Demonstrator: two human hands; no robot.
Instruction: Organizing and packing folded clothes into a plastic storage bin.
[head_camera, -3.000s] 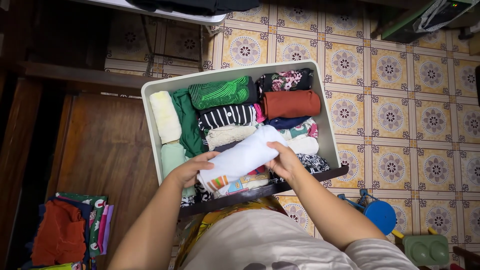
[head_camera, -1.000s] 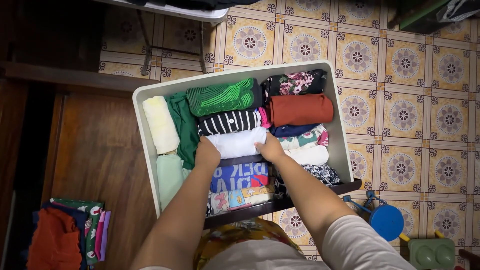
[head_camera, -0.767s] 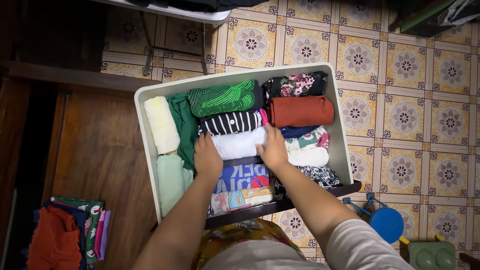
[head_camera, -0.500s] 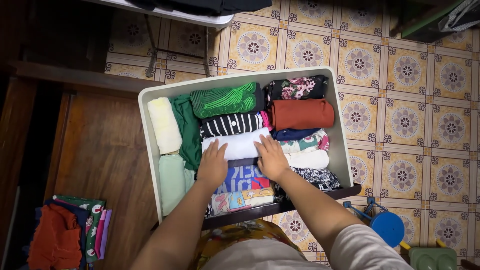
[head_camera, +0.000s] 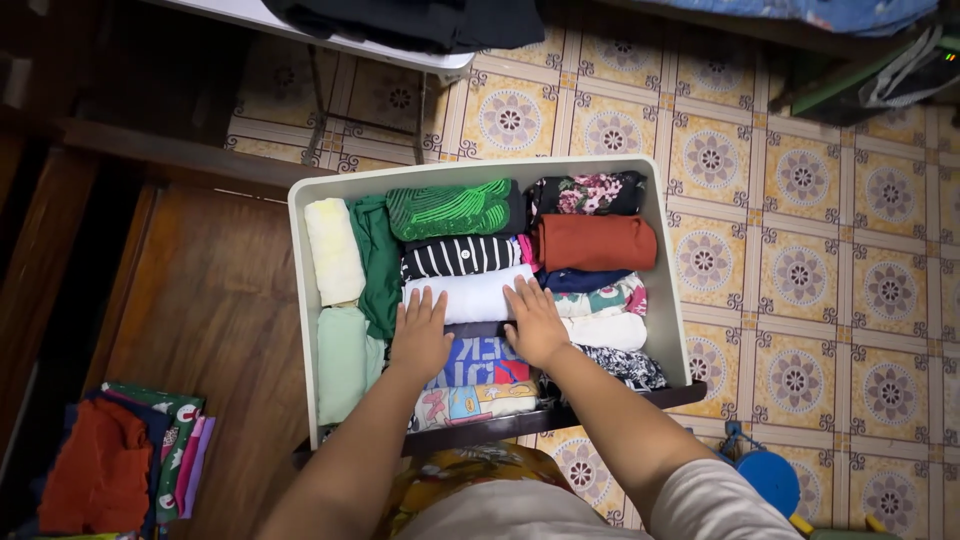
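Observation:
A pale open drawer holds several rolled and folded clothes in rows. A white rolled garment lies in the middle row, between a black-and-white striped roll and a blue printed roll. My left hand rests flat on the white roll's left end, fingers spread. Flat on its right end lies my right hand. Neither hand grips anything. A green striped roll, a rust-brown roll and a floral roll sit at the far end.
The drawer sticks out over a patterned tile floor. A wooden surface lies to the left, with a stack of folded clothes at its near corner. A white table with dark fabric stands beyond. A blue toy sits at the lower right.
Three seconds ago both hands held the white roll above the drawer. They set it into the middle row, and now lie flat on it with fingers spread.

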